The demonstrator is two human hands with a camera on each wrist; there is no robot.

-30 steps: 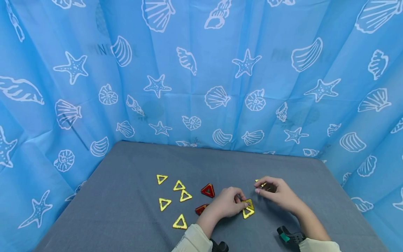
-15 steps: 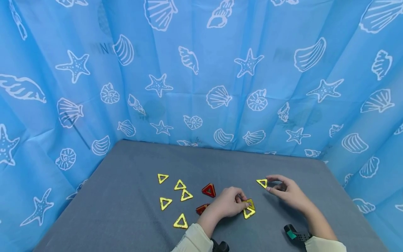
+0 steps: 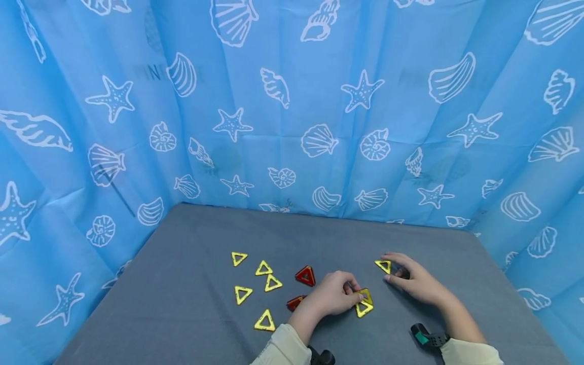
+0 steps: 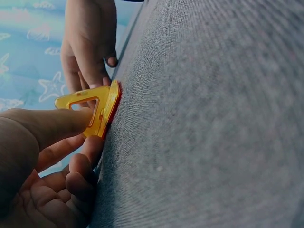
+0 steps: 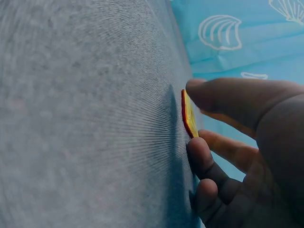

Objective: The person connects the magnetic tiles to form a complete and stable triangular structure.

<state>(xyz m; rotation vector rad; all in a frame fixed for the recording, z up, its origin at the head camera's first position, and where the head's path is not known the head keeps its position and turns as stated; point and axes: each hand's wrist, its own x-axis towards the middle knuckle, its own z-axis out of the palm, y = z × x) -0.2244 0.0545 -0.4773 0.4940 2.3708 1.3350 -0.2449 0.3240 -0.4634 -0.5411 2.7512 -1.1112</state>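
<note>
The person is working low over the grey bench (image 3: 191, 304), each hand busy with its own yellow piece. The left hand (image 3: 330, 296) is curled over a yellow pair of triangles (image 3: 363, 302) lying just in front of its knuckles; in the left wrist view its grip is pinching one triangle edge, thumb on top and fingertips (image 4: 90, 147) beneath, with the frame tilted up off the cloth. The right hand (image 3: 412, 279) is set a little farther back and to the right, its grip pinching a single yellow triangle (image 3: 383, 265) that is standing almost on edge against the bench; the thumb is pressing the top corner and a fingertip (image 5: 199, 149) is bracing the lower side.

To my eye the step in hand is bringing the single piece over to the pair, and it calls for keeping that pinch light and near one corner, so that a whole edge is left free to meet the others. The left hand should, I think, be holding the pair steady and flat rather than lifting it, since these frames look prone to sliding on the cloth.

Loose yellow triangles (image 3: 255, 284) are lying well apart to the left, with a red triangle (image 3: 305, 276) near the left wrist.
</note>
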